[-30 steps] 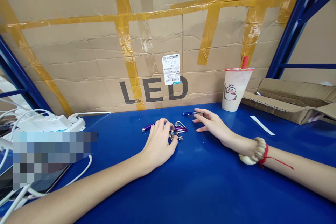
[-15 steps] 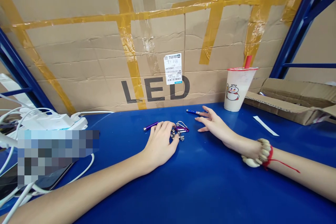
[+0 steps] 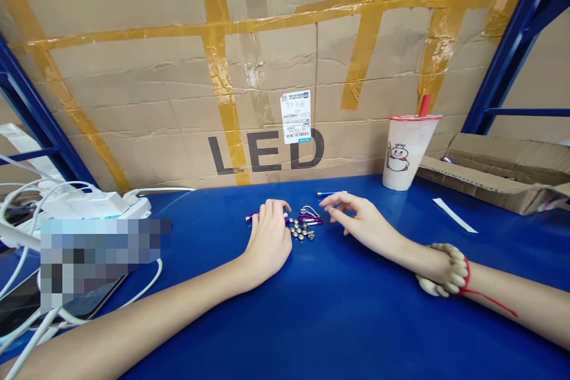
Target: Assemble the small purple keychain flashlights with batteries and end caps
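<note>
My left hand (image 3: 269, 238) lies with curled fingers over a slim purple metal tube like a penlight (image 3: 250, 218), whose two ends show on either side. My thumb is hidden. Just right of these fingers is a cluster of small round silver pieces like button cells (image 3: 297, 230). Behind them lies a purple carabiner clip (image 3: 308, 220) with a silver loop (image 3: 310, 210). My right hand (image 3: 350, 211) hovers to the right, fingers bent and apart, holding nothing. Beyond its fingertips a blue metal tube (image 3: 327, 194) lies on the blue table (image 3: 312, 320), partly covered by the hand.
A drink cup (image 3: 407, 154) with a red straw stands at the back right, near an open cardboard box (image 3: 485, 187) and a white paper strip (image 3: 454, 215). White cables and a power strip (image 3: 107, 208) crowd the left. A big taped carton (image 3: 169, 101) forms the back wall.
My left hand has slid left off the silver pieces, uncovering them, and sits over the purple tube. My right hand has drawn slightly down and its spread fingers have curled.
</note>
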`<action>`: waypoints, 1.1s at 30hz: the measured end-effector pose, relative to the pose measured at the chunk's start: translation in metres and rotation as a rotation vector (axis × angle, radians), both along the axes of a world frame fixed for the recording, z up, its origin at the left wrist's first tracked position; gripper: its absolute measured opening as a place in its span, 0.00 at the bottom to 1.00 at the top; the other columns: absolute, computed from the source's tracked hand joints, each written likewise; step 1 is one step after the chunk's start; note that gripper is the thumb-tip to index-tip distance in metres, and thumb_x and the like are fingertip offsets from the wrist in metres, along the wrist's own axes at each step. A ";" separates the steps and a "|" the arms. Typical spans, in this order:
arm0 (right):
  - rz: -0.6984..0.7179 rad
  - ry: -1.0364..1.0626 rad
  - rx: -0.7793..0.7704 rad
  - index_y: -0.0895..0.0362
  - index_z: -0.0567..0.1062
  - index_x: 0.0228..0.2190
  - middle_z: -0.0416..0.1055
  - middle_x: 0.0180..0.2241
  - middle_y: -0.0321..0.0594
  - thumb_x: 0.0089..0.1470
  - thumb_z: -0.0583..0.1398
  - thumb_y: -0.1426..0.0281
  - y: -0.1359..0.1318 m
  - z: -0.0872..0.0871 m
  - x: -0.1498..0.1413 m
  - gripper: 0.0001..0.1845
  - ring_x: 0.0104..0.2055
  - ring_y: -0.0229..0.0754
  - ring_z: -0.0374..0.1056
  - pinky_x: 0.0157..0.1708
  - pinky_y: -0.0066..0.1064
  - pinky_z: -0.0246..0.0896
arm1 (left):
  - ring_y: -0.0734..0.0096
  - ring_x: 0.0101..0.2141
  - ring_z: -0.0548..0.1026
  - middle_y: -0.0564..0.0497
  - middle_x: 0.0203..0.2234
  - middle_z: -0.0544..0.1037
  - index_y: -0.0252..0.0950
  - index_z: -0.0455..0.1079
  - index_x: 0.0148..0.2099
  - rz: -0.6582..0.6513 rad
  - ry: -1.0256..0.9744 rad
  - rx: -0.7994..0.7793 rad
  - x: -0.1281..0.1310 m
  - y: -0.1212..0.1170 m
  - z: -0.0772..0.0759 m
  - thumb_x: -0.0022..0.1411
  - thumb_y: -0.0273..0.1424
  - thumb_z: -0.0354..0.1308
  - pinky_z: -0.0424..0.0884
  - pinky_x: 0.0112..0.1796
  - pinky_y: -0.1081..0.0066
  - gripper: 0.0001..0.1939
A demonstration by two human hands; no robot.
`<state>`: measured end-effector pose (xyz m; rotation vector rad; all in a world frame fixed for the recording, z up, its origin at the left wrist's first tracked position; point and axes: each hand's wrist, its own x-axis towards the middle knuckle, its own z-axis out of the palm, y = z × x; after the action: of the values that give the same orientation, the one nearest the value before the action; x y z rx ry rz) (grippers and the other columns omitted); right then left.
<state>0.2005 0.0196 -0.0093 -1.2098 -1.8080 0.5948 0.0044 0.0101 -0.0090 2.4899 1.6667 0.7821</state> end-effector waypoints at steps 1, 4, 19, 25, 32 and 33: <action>0.013 -0.062 0.047 0.57 0.73 0.34 0.67 0.37 0.42 0.51 0.53 0.68 -0.003 0.001 -0.001 0.11 0.31 0.37 0.66 0.20 0.25 0.62 | 0.66 0.43 0.60 0.48 0.42 0.63 0.35 0.56 0.44 -0.001 0.002 -0.004 0.000 0.001 -0.001 0.54 0.18 0.43 0.57 0.44 0.62 0.15; 0.078 -0.253 0.150 0.55 0.73 0.33 0.68 0.37 0.39 0.52 0.53 0.70 -0.009 0.002 -0.004 0.10 0.34 0.36 0.66 0.24 0.25 0.61 | 0.66 0.42 0.60 0.48 0.41 0.63 0.35 0.57 0.43 -0.032 0.017 -0.003 -0.001 0.003 -0.003 0.55 0.19 0.43 0.58 0.44 0.63 0.14; 0.299 -0.509 0.267 0.49 0.72 0.41 0.62 0.45 0.38 0.56 0.52 0.66 -0.017 0.003 -0.002 0.12 0.46 0.37 0.62 0.42 0.29 0.61 | 0.66 0.39 0.60 0.51 0.37 0.66 0.36 0.59 0.41 -0.071 -0.005 0.032 -0.002 0.004 -0.005 0.61 0.22 0.44 0.57 0.41 0.62 0.07; 0.381 -0.539 0.379 0.51 0.73 0.39 0.63 0.44 0.38 0.56 0.54 0.66 -0.019 0.006 -0.003 0.11 0.49 0.37 0.60 0.48 0.28 0.58 | 0.65 0.38 0.60 0.49 0.34 0.66 0.35 0.59 0.41 -0.058 0.005 0.054 -0.001 0.001 -0.003 0.63 0.26 0.45 0.57 0.39 0.62 0.05; 0.311 -0.478 0.360 0.53 0.74 0.34 0.66 0.40 0.37 0.56 0.54 0.63 -0.018 0.004 -0.002 0.10 0.42 0.36 0.64 0.42 0.26 0.59 | 0.66 0.39 0.61 0.49 0.35 0.65 0.37 0.57 0.45 -0.161 -0.121 0.162 -0.001 0.001 -0.003 0.66 0.29 0.42 0.59 0.40 0.63 0.07; 0.300 -0.471 0.356 0.54 0.74 0.33 0.66 0.39 0.37 0.55 0.55 0.63 -0.018 0.004 -0.002 0.10 0.41 0.36 0.65 0.41 0.26 0.60 | 0.66 0.39 0.61 0.49 0.35 0.65 0.37 0.57 0.45 -0.199 -0.134 0.168 0.000 0.000 -0.003 0.66 0.30 0.42 0.60 0.41 0.63 0.07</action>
<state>0.1983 0.0021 -0.0058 -0.8863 -2.3955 0.1327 0.0042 0.0105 -0.0117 2.5929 1.3370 1.0770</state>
